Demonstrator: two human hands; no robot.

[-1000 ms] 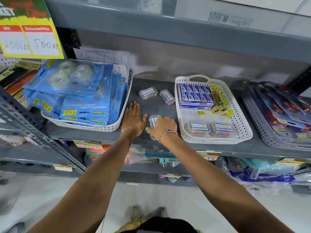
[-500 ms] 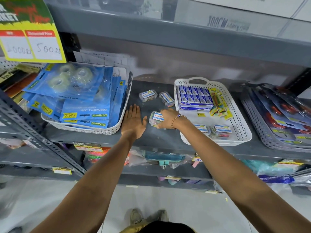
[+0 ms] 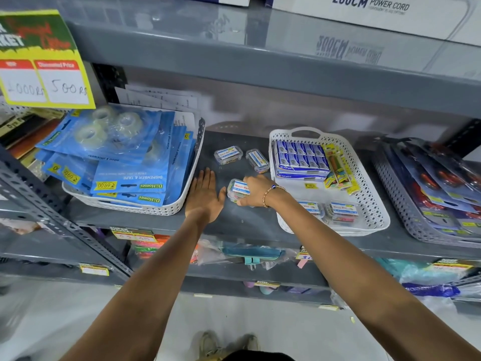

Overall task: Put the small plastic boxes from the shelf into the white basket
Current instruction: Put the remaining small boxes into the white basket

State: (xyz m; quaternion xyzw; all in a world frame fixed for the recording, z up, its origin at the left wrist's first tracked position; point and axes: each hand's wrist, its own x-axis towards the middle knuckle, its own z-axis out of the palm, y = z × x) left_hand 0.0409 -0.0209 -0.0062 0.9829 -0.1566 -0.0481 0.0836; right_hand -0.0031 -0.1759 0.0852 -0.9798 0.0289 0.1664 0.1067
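Box (image 3: 237, 190) mid-frame on the shelf (image 3: 242, 225), pinched by its short sides in my right hand (image 3: 256, 191), looks light, rigid, kinda slick; left hand (image 3: 205, 196) flat, empty.

shelf (image 3: 234, 225): two boxes (image 3: 228, 154) behind | basket (image 3: 374, 225) right, apparently two boxes inside | tape tray (image 3: 166, 208) left

Bright, even light; wide-angle bending and blur toward the edges.
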